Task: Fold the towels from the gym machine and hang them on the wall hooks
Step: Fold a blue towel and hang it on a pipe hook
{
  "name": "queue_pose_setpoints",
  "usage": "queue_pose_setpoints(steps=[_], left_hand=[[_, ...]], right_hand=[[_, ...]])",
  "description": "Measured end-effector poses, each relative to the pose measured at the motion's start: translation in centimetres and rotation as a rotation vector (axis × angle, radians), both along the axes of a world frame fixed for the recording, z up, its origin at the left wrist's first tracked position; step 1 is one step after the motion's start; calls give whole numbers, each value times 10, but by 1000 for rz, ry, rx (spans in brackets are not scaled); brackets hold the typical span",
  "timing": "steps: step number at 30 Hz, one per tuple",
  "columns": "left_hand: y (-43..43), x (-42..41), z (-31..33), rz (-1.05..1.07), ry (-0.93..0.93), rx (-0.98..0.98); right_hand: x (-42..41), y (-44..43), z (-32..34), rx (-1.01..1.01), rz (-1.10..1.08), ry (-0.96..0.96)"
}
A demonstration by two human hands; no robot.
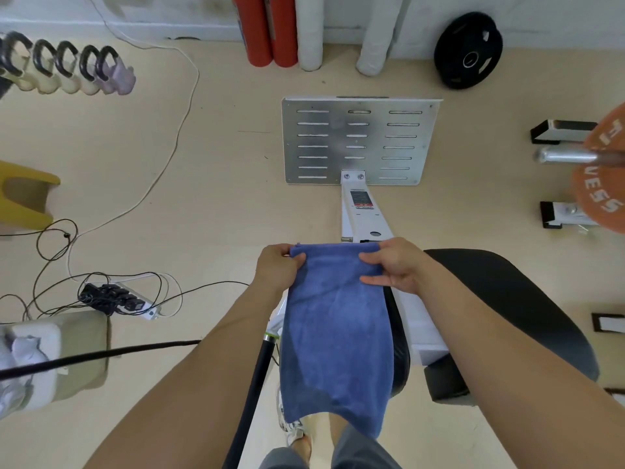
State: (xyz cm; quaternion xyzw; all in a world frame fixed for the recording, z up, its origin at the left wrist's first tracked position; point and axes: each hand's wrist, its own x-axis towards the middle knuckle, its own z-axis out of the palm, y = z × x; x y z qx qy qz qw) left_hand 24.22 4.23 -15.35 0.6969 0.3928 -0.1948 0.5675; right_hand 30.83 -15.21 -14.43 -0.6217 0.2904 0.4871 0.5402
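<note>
Blue towel (338, 333) hangs in front of you, top edge stretched level between your hands, seemingly already doubled lengthwise. Left hand (279, 267) pinches the left corner, fingers curled over the hem. Right hand (397, 265) grips the right corner, thumb laid across the front face. Lower end dangles free in front of your legs.

Risks:
- A slack pinch at either corner lets the layers slide apart and the fold is lost.
- The hanging tail could snag the black bar (257, 377) or the machine frame (363, 211) as you turn.
- Power strip (118, 299) and its looping cables lie on the floor to your left (a trip hazard when you walk off).
- Wall hooks not in view.

Room: beige floor (220, 181), slotted footplate (358, 140), black seat pad (507, 299), row of kettlebells (67, 66), black weight plate (468, 50) leaning at the wall, orange plate (602, 177) on a bar at right
</note>
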Motion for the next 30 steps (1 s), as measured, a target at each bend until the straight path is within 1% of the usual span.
queue_pose_setpoints(steps=[2, 5, 7, 9, 11, 13, 15, 18, 21, 23, 25, 27, 30], left_hand=[[-4, 10, -3, -31, -63, 112], [-13, 34, 8, -140, -173, 311], [-18, 48, 20, -169, -231, 356], [-19, 51, 34, -136, -280, 318], [-17, 44, 51, -68, -338, 220], [-13, 29, 64, -35, -366, 133], [-11, 4, 71, -50, -350, 81], [-13, -30, 71, -63, -349, 132], [-12, -47, 77, -187, -449, 215], [-6, -60, 86, -348, -517, 272], [3, -80, 95, -475, -537, 253], [9, -102, 107, -590, -405, 164], [8, -126, 122, -797, -200, 108]], right_hand=[[4, 5, -3, -60, -36, -140], [16, 12, -4, -167, -67, -379], [22, 16, 5, -195, -55, -490], [26, 14, 18, -152, -104, -519], [22, 5, 39, -89, -123, -539], [10, -6, 58, -45, -48, -624], [-14, -16, 73, -42, 52, -679], [-48, -23, 84, -162, 194, -730], [-66, -26, 95, -266, 309, -846], [-76, -32, 102, -318, 384, -863], [-92, -39, 107, -257, 431, -797], [-115, -44, 116, -178, 484, -713], [-150, -48, 124, -172, 622, -630]])
